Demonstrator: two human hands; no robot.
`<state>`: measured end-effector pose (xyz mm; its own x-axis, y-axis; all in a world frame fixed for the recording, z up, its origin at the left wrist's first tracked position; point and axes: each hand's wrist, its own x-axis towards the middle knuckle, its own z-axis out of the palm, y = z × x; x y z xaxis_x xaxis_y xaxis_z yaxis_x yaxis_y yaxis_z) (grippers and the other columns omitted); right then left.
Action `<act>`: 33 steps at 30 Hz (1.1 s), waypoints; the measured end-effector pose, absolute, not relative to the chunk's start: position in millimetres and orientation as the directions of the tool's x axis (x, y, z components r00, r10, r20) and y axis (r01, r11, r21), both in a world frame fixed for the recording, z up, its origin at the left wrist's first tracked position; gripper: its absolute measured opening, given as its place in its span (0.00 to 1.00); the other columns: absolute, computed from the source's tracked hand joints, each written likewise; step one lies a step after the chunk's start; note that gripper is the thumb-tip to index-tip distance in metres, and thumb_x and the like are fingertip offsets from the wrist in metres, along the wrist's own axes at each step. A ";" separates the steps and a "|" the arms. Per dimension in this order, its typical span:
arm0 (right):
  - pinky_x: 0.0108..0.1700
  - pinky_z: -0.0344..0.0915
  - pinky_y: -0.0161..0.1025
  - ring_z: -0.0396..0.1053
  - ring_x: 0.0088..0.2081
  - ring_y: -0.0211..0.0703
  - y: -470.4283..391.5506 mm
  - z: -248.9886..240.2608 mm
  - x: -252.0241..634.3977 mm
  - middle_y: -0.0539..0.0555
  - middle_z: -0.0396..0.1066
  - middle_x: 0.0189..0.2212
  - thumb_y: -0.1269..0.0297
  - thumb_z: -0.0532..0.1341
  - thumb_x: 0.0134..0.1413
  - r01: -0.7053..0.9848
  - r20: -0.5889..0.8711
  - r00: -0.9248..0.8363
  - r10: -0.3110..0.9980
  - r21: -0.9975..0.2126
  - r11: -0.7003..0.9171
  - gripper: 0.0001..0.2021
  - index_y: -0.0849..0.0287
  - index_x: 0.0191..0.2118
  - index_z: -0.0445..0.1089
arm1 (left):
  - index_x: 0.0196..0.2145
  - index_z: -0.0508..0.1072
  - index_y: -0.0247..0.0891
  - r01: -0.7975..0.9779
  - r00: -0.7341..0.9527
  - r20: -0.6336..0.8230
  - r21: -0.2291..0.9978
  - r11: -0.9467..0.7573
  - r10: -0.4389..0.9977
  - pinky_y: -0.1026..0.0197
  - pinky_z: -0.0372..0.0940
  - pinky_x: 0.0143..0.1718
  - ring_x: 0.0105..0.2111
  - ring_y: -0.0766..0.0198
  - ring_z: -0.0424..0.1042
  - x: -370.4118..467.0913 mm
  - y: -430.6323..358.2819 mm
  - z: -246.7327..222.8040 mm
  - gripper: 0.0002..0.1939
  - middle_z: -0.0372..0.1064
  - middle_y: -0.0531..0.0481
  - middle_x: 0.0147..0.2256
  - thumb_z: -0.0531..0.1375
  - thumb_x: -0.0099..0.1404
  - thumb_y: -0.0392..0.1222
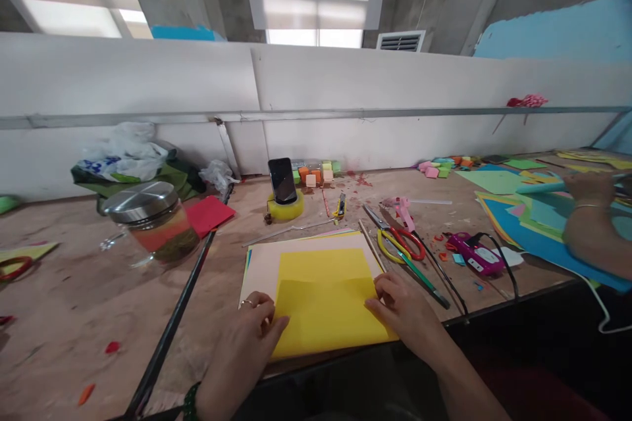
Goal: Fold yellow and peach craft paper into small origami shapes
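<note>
Yellow rectangular paper lies flat at the near edge of the brown worktable, its near part a darker yellow than its far part. The left hand grasps its left edge between the thumb and bent fingers, and the right hand grasps its right edge the same way. Under the yellow paper are pale pink sheets, showing beyond it on the left and far sides. Just right of these lie a thin wooden stick, scissors with red and yellow handles, a green-handled tool and a pink glue gun. Farther right are a magenta power strip and a stack of coloured paper, with another person's arm over it. Beyond the pale sheets are a yellow-and-black utility knife and a black phone propped upright on a yellow tape roll. To the left, a glass jar with a metal lid stands near a red paper square, with white plastic bags behind it.
</note>
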<state>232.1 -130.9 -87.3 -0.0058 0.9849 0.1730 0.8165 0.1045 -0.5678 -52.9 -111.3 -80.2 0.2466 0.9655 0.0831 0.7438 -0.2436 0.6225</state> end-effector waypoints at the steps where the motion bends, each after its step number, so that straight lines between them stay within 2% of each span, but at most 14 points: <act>1: 0.33 0.59 0.38 0.64 0.32 0.43 -130.9 -88.7 232.6 0.52 0.65 0.29 0.64 0.56 0.51 0.813 0.172 -0.008 0.985 -0.573 0.107 0.10 0.56 0.22 0.57 | 0.22 0.66 0.40 0.732 0.257 0.085 0.634 -0.251 0.963 0.56 0.63 0.32 0.29 0.60 0.68 -53.1 -108.2 -79.4 0.14 0.69 0.44 0.37 0.52 0.60 0.49; 4: 0.34 0.60 0.38 0.65 0.32 0.43 -129.4 -91.5 234.4 0.51 0.65 0.29 0.66 0.56 0.51 0.812 0.176 -0.014 0.984 -0.573 0.114 0.09 0.56 0.22 0.57 | 0.35 0.71 0.38 0.673 0.262 0.061 0.703 -0.227 0.963 0.54 0.65 0.36 0.34 0.57 0.70 -51.5 -92.4 -74.9 0.14 0.68 0.43 0.42 0.55 0.57 0.49; 7: 0.33 0.61 0.39 0.65 0.31 0.42 -128.3 -91.7 235.3 0.51 0.64 0.29 0.66 0.57 0.51 0.822 0.186 -0.030 0.982 -0.555 0.130 0.09 0.56 0.23 0.58 | 0.53 0.66 0.34 0.565 0.249 -0.096 0.822 -0.065 0.964 0.55 0.67 0.38 0.35 0.58 0.69 -47.4 -72.0 -67.5 0.32 0.67 0.42 0.45 0.61 0.52 0.50; 9: 0.33 0.61 0.39 0.65 0.30 0.43 -128.8 -92.2 235.2 0.52 0.65 0.29 0.66 0.57 0.52 0.822 0.197 -0.031 0.980 -0.552 0.137 0.09 0.56 0.23 0.59 | 0.58 0.61 0.31 0.507 0.242 -0.189 0.861 0.042 0.952 0.55 0.67 0.39 0.37 0.58 0.70 -44.8 -60.8 -61.1 0.41 0.65 0.39 0.48 0.63 0.49 0.51; 12: 0.32 0.62 0.39 0.66 0.30 0.43 -129.6 -95.1 235.1 0.52 0.65 0.29 0.65 0.57 0.51 0.821 0.209 0.006 0.978 -0.559 0.115 0.06 0.57 0.25 0.62 | 0.63 0.54 0.28 0.469 0.206 -0.210 0.878 0.092 0.956 0.54 0.66 0.44 0.47 0.50 0.68 -42.0 -52.2 -50.2 0.50 0.61 0.32 0.54 0.66 0.46 0.49; 14: 0.34 0.63 0.40 0.67 0.30 0.43 -128.9 -97.8 235.3 0.53 0.66 0.31 0.65 0.58 0.50 0.813 0.191 0.041 0.981 -0.577 0.078 0.03 0.58 0.30 0.66 | 0.64 0.51 0.28 0.422 0.194 -0.244 0.895 0.144 0.950 0.53 0.66 0.46 0.52 0.47 0.66 -40.3 -50.8 -43.5 0.52 0.58 0.29 0.57 0.67 0.47 0.49; 16: 0.36 0.65 0.41 0.68 0.31 0.43 -127.3 -100.0 235.9 0.55 0.68 0.35 0.66 0.59 0.48 0.796 0.154 0.069 0.986 -0.604 0.039 0.10 0.59 0.39 0.68 | 0.64 0.52 0.30 0.360 0.195 -0.302 0.907 0.218 0.933 0.53 0.66 0.47 0.52 0.47 0.67 -38.6 -50.7 -38.5 0.50 0.57 0.30 0.57 0.67 0.48 0.49; 20: 0.39 0.67 0.43 0.69 0.33 0.44 -124.9 -102.6 238.5 0.57 0.69 0.39 0.65 0.59 0.48 0.764 0.113 0.080 0.990 -0.645 0.012 0.22 0.61 0.51 0.66 | 0.61 0.57 0.31 0.326 0.189 -0.330 0.910 0.258 0.925 0.50 0.63 0.52 0.54 0.46 0.66 -37.1 -50.5 -34.3 0.46 0.61 0.32 0.55 0.68 0.49 0.49; 23: 0.40 0.67 0.43 0.69 0.34 0.45 -124.9 -104.4 241.2 0.57 0.70 0.39 0.63 0.59 0.49 0.751 0.119 0.060 0.991 -0.660 0.033 0.23 0.61 0.53 0.66 | 0.61 0.56 0.29 0.271 0.174 -0.360 0.913 0.307 0.917 0.48 0.61 0.54 0.58 0.44 0.60 -38.9 -53.6 -32.3 0.46 0.59 0.30 0.57 0.67 0.50 0.51; 28: 0.38 0.67 0.44 0.69 0.34 0.46 -125.3 -107.6 243.6 0.58 0.71 0.40 0.62 0.59 0.49 0.745 0.138 0.058 0.989 -0.665 0.049 0.23 0.60 0.53 0.67 | 0.62 0.54 0.31 0.173 0.205 -0.424 0.903 0.394 0.882 0.52 0.61 0.56 0.63 0.46 0.54 -46.3 -69.3 -29.5 0.49 0.52 0.29 0.62 0.68 0.48 0.54; 33: 0.38 0.67 0.44 0.69 0.35 0.47 -125.0 -110.7 244.0 0.58 0.70 0.39 0.61 0.59 0.50 0.759 0.150 0.043 0.988 -0.648 0.065 0.23 0.61 0.53 0.67 | 0.58 0.60 0.33 0.152 0.189 -0.448 0.893 0.425 0.874 0.52 0.64 0.54 0.62 0.45 0.57 -55.2 -84.9 -30.5 0.48 0.54 0.32 0.63 0.69 0.44 0.55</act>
<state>244.0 -125.0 -110.7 0.0434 0.9877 0.1502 0.7591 0.0651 -0.6477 -55.2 -84.9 -30.5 0.1893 0.8738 -0.4480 0.1516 0.4248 0.8925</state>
